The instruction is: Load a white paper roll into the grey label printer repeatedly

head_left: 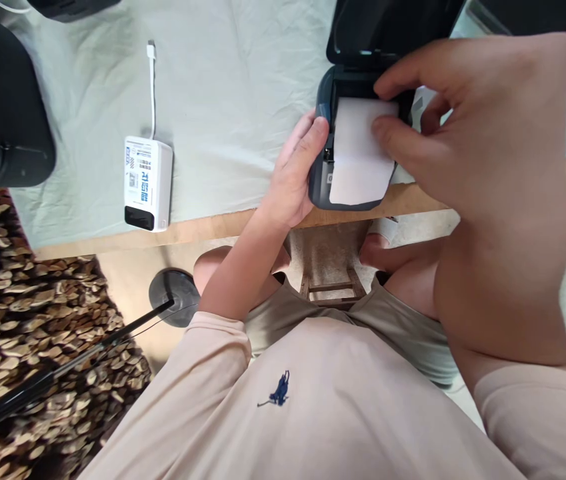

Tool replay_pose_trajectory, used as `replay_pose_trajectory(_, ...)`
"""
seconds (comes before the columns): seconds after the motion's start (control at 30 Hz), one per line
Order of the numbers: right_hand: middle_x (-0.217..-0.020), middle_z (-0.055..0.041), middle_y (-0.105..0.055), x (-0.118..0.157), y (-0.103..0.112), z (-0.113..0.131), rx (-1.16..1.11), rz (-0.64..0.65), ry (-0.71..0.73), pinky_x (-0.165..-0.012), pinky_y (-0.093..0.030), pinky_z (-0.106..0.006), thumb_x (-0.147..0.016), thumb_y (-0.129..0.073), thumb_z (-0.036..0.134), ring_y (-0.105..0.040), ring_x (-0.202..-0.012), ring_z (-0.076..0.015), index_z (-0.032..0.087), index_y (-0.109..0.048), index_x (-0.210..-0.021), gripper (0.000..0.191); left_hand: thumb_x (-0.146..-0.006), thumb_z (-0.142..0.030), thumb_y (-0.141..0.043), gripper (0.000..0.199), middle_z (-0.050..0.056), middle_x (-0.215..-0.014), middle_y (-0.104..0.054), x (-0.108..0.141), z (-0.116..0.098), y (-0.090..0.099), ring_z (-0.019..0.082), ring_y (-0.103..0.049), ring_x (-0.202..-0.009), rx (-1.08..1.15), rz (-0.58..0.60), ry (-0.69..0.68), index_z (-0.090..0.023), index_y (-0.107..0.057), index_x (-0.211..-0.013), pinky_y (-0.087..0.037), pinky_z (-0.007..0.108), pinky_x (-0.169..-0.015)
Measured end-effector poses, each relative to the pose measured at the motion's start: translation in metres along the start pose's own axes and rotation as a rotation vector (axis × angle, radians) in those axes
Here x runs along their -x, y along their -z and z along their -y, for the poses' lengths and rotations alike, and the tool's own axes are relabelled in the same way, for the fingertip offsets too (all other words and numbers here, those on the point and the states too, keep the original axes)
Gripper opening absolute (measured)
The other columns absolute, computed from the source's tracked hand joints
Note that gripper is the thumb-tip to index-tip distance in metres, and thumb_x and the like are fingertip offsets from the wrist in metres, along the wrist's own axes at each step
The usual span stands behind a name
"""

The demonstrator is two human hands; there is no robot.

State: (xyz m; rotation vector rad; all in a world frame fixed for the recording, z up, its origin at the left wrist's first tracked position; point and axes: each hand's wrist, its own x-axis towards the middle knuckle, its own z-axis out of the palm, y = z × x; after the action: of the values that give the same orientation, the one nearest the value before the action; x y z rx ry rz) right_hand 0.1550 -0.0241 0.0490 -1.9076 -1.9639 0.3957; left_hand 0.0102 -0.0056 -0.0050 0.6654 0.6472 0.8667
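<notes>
A small dark printer (319,188) sits at the table's front edge with its black lid (393,30) raised away from me. White paper (360,157) lies in its open compartment and stretches over the front rim. My left hand (295,167) is wrapped around the printer's left side, thumb on the upper edge. From the right, my right hand (487,127) reaches over the compartment; its thumb presses on the paper and the index finger bends at the paper's far end. Whatever lies under the paper and behind the right fingers is hidden.
A white power bank (149,183) with a short cable (152,87) lies left on the cloth-covered table (233,120). A black case-like object (3,100) stands far left. Below are a round black stand base (173,297), its pole (107,340) and a wooden stool (333,288).
</notes>
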Motion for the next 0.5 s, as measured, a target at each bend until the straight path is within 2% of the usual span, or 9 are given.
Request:
replay_pose_trajectory(0.1, -0.084, 0.0072, -0.052, 0.0, -0.001, 0.0, 0.146, 0.107, -0.022, -0.063, -0.033, -0.023, -0.066, -0.04, 0.041, -0.046, -0.069, -0.005, 0.037, -0.043, -0.1, 0.034, -0.075, -0.035, -0.041, 0.02, -0.002, -0.09, -0.056, 0.001, 0.0, -0.002, 0.016, -0.052, -0.096, -0.097, -0.039, -0.034, -0.028, -0.051, -0.091, -0.045, 0.028, -0.08)
replay_pose_trajectory(0.2, -0.088, 0.0055, -0.052, 0.0, -0.004, 0.0, 0.291, 0.201, 0.001, -0.064, -0.032, -0.025, -0.068, -0.036, 0.043, -0.047, -0.08, -0.0103, 0.039, -0.038, -0.105, 0.038, -0.076, -0.029, -0.041, 0.02, -0.004, -0.094, -0.056, 0.001, -0.001, -0.004, 0.014, -0.049, -0.102, -0.164, -0.05, -0.07, -0.027, -0.05, -0.094, -0.041, 0.026, -0.09)
replay_pose_trajectory(0.27, -0.09, 0.0052, -0.052, -0.001, -0.004, 0.0, 0.294, 0.198, 0.001, -0.065, -0.032, -0.026, -0.067, -0.036, 0.044, -0.047, -0.083, -0.0122, 0.04, -0.037, -0.105, 0.038, -0.076, -0.026, -0.04, 0.02, -0.004, -0.093, -0.056, 0.0, -0.001, -0.004, 0.013, -0.05, -0.102, -0.167, -0.052, -0.071, -0.024, -0.05, -0.094, -0.04, 0.025, -0.091)
replay_pose_trajectory(0.33, -0.086, 0.0041, -0.052, -0.001, -0.002, 0.001, 0.268, 0.167, -0.02, -0.065, -0.033, -0.027, -0.065, -0.038, 0.046, -0.047, -0.079, -0.012, 0.04, -0.039, -0.103, 0.039, -0.076, -0.028, -0.041, 0.019, -0.002, -0.091, -0.056, 0.0, -0.001, -0.005, 0.013, -0.051, -0.1, -0.149, -0.057, -0.067, -0.022, -0.05, -0.092, -0.042, 0.023, -0.087)
replay_pose_trajectory(0.43, -0.077, 0.0046, -0.051, 0.001, 0.005, 0.003, 0.186, 0.108, -0.012, -0.062, -0.035, -0.023, -0.063, -0.041, 0.043, -0.045, -0.067, -0.0056, 0.036, -0.044, -0.098, 0.036, -0.074, -0.031, -0.045, 0.02, -0.001, -0.083, -0.057, -0.002, 0.002, -0.004, 0.014, -0.052, -0.099, -0.083, -0.078, -0.068, -0.021, -0.051, -0.09, -0.044, 0.022, -0.08)
replay_pose_trajectory(0.5, -0.08, 0.0054, -0.05, 0.001, 0.009, 0.005, 0.002, 0.075, 0.013, -0.06, -0.036, -0.018, -0.065, -0.041, 0.034, -0.044, -0.066, -0.0013, 0.03, -0.046, -0.097, 0.033, -0.074, -0.033, -0.044, 0.021, -0.001, -0.075, -0.056, -0.003, 0.003, -0.003, 0.014, -0.053, -0.097, -0.038, -0.09, -0.061, -0.021, -0.051, -0.09, -0.044, 0.021, -0.077)
